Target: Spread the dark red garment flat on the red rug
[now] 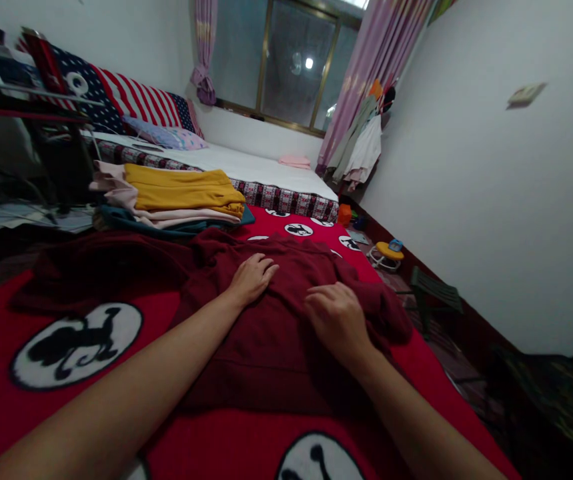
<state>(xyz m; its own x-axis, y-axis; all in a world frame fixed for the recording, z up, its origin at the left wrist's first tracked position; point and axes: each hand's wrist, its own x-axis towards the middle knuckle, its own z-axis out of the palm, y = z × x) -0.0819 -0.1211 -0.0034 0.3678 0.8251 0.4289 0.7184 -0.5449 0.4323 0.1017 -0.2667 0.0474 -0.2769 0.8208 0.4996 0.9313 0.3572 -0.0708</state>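
Note:
A dark maroon sweatshirt [271, 360] lies spread on a red blanket [216, 440] with white ovals and black figures. One sleeve [96, 267] stretches out to the left; the other side bunches up at the right. My left hand [253, 279] rests palm down on the upper middle of the garment, fingers extended and holding nothing. Over its right half is my right hand [337, 320], its fingers loosely bent, with no cloth visibly pinched. Whether the right fingertips touch the fabric is hard to see.
Beyond the sweatshirt sits a stack of folded clothes, a mustard garment [181, 187] on top. A bed [266, 170] stands under the window. To the right are a yellow stool [389, 251], a dark folding stool [436, 290] and the wall. A cluttered desk [31, 100] is at left.

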